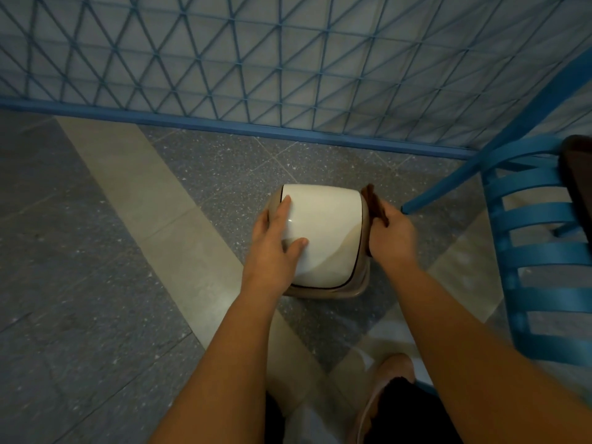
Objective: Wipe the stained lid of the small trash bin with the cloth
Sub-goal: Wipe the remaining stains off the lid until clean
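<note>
Small trash bin (360,285) on the floor, white lid (323,232) on top. Left hand (275,241) flat on the lid's left side, fingers (285,206) spread. Right hand (389,233) just right of the lid, pinching the brown cloth (373,200). Lid lies left of the cloth.

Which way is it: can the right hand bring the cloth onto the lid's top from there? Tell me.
Probably yes. The right hand holds the brown cloth against the bin's right edge, beside the white lid; only the left hand rests on the lid's left part.

Café corner (blue chair (541,251), terrazzo floor (96,251))
</note>
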The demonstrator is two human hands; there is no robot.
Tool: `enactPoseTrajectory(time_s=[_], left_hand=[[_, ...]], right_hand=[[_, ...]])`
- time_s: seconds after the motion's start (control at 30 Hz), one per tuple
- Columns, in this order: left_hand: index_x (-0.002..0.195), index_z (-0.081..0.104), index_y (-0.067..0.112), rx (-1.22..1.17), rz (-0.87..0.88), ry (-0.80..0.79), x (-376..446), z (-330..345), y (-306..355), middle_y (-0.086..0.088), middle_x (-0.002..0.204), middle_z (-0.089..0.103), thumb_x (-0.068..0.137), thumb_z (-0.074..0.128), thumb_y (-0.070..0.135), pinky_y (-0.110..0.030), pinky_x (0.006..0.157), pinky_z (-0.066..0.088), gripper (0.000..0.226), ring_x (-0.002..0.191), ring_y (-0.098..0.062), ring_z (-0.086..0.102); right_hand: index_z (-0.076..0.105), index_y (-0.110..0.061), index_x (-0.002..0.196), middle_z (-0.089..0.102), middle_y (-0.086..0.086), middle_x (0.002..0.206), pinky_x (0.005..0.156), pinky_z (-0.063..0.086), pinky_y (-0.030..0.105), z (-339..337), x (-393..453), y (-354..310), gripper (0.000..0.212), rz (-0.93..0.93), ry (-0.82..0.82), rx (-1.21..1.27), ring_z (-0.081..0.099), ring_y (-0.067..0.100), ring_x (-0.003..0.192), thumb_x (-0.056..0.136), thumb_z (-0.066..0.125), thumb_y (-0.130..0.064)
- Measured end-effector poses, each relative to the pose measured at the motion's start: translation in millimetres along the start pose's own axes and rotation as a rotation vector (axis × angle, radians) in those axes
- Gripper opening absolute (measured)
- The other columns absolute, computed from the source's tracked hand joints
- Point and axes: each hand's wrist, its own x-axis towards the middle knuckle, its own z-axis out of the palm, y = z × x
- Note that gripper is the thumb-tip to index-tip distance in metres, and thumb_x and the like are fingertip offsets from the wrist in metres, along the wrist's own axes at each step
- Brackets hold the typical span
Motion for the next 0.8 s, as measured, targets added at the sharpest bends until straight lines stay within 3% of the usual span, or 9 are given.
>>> enactPoseTrajectory(time_s=[0.2, 0.43, 0.6, 0.8], left_hand=[[0.147, 0.02, 0.045, 0.041, -0.029, -0.004, 1, 3, 2, 0.004, 0.159, 0.006, 0.092, 0.06, 0.031, -0.045, 0.113, 0.031, 0.069, 0.141, -0.025, 0.027], [0.147, 0.02, 0.044, 0.066, -0.021, 0.016, 0, 6, 1, 0.003, 0.159, 0.006, 0.092, 0.059, 0.032, -0.042, 0.11, 0.033, 0.069, 0.139, -0.024, 0.03], [0.147, 0.02, 0.046, 0.077, -0.003, 0.014, -2, 7, -1, 0.002, 0.159, 0.006, 0.091, 0.06, 0.033, -0.041, 0.11, 0.033, 0.069, 0.14, -0.023, 0.029], [0.148, 0.022, 0.043, 0.058, -0.03, 0.04, 1, 3, -3, 0.001, 0.16, 0.006, 0.092, 0.06, 0.031, -0.04, 0.11, 0.032, 0.069, 0.141, -0.024, 0.028]], right_hand=[[0.049, -0.028, 0.136, 0.064, 0.006, 0.117, 0.097, 0.044, 0.029, 5, -10, 16, 0.046, -0.154, 0.07, -0.086, 0.058, 0.02, 0.106, 0.096, 0.042, -0.008], [0.048, -0.027, 0.138, 0.057, 0.0, 0.133, 0.104, 0.039, 0.034, 9, -48, 44, 0.044, 0.089, 0.024, -0.002, 0.052, 0.021, 0.122, 0.097, 0.042, -0.012], [0.048, -0.027, 0.138, 0.058, 0.0, 0.132, 0.105, 0.042, 0.039, 13, -58, 56, 0.045, 0.107, 0.034, 0.022, 0.053, 0.02, 0.12, 0.096, 0.042, -0.01], [0.049, -0.027, 0.137, 0.058, 0.0, 0.132, 0.102, 0.039, 0.031, 16, -48, 42, 0.045, 0.106, 0.002, 0.005, 0.053, 0.022, 0.121, 0.096, 0.041, -0.01]])
